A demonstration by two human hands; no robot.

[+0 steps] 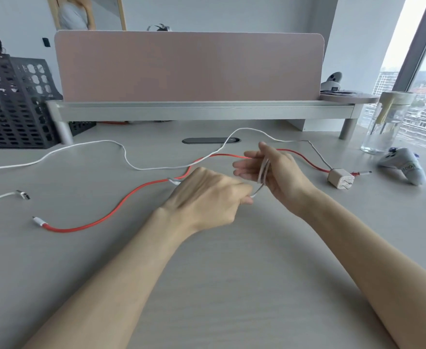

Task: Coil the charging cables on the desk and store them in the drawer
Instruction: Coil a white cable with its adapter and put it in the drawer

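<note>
Left hand [207, 197] pinching white cable [264, 170], looped over right hand [283, 167]

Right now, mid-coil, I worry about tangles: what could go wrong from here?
1. The white cable crosses the red cable just beyond the left hand; pulling slack may drag both.
2. If the grey cable looped round the right hand runs to the charger plug, winding could tug it along the desk.

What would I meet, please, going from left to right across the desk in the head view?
white cable connector → red cable plug → left hand → right hand → power adapter → game controller
</note>
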